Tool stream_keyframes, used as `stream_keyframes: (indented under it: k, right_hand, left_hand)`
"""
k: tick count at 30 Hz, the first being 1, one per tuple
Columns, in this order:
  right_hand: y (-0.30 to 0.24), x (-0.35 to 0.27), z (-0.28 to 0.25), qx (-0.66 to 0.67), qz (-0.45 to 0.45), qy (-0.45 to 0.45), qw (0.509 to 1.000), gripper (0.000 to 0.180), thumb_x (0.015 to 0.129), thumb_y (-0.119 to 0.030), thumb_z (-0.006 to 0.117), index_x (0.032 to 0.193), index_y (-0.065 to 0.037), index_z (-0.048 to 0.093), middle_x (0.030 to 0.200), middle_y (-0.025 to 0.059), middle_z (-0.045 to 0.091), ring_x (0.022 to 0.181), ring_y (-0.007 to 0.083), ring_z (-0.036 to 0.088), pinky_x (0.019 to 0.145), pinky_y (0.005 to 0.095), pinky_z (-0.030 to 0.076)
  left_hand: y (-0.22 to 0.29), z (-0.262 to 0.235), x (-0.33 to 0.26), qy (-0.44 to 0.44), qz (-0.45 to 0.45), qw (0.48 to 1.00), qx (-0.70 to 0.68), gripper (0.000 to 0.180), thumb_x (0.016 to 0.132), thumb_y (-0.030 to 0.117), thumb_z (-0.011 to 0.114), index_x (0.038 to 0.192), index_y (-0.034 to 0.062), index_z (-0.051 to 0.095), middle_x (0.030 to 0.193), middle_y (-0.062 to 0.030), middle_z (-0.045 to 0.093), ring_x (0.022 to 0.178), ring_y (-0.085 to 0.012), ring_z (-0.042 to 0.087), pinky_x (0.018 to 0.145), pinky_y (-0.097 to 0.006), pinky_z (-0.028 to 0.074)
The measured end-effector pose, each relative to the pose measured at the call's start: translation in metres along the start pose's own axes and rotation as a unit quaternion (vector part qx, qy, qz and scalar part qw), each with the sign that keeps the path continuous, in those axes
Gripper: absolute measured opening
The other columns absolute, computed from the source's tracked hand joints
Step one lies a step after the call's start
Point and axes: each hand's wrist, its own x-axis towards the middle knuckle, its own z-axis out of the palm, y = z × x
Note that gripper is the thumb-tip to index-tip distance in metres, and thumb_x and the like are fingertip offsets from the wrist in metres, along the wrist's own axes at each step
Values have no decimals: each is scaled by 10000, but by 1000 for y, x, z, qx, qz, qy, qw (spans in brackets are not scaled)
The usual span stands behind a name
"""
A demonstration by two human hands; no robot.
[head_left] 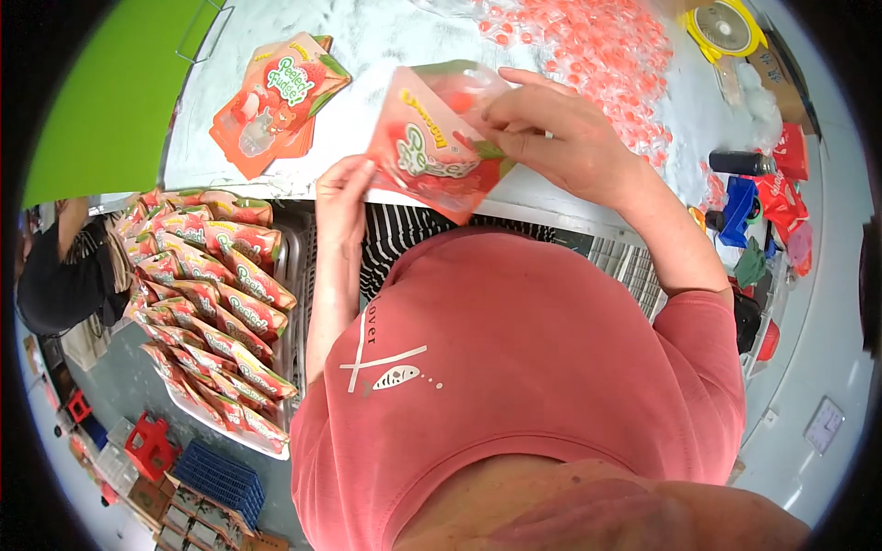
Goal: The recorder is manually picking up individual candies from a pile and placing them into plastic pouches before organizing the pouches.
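Observation:
A red and pink candy pouch [427, 151] with a green top edge is held tilted over the front edge of the white table. My left hand [344, 188] pinches its lower left edge between thumb and fingers. At the pouch's upper right side, the bent fingers of my right hand [560, 138] close on the edge near its top. Whether the pouch's mouth is parted cannot be made out. To the left lies a stack of flat matching pouches [276, 106]. Beyond my right hand spreads a heap of small red candies in clear wrappers [597, 55].
Beside me on the left, rows of filled pouches [216, 294] stand in a white crate [271, 448]. A yellow round fan [724, 32] is at the far right, with a dark bottle [740, 163] and a blue holder [738, 211] nearer. Another person [69, 275] is at far left.

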Motion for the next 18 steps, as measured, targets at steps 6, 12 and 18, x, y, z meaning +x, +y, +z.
stream_keyframes:
  k: [6,12,18]
  right_hand:
    - [-13,-4,4,-129,-132,-55,981,209,870,-133,657,1058,-43,654,1040,39,654,886,204,635,1169,475,289]
    - [-27,-4,16,-282,-158,-29,946,218,874,-169,627,1030,-16,618,1003,45,628,906,192,616,937,395,500]
    - [-36,-4,5,-255,-115,-213,936,166,849,-121,597,976,-15,611,974,75,596,863,232,618,705,360,554]
  left_hand:
    - [-8,-2,0,13,-5,976,-218,149,932,36,604,1076,29,643,1075,-120,684,987,-214,660,925,-396,535]
    - [-13,16,-6,-24,14,967,-254,124,922,42,616,1043,59,635,1078,-107,666,1062,-226,616,980,-420,485]
    - [-15,16,-11,-67,-20,976,-208,140,907,45,640,1046,49,649,1026,-92,681,989,-199,638,954,-379,493]
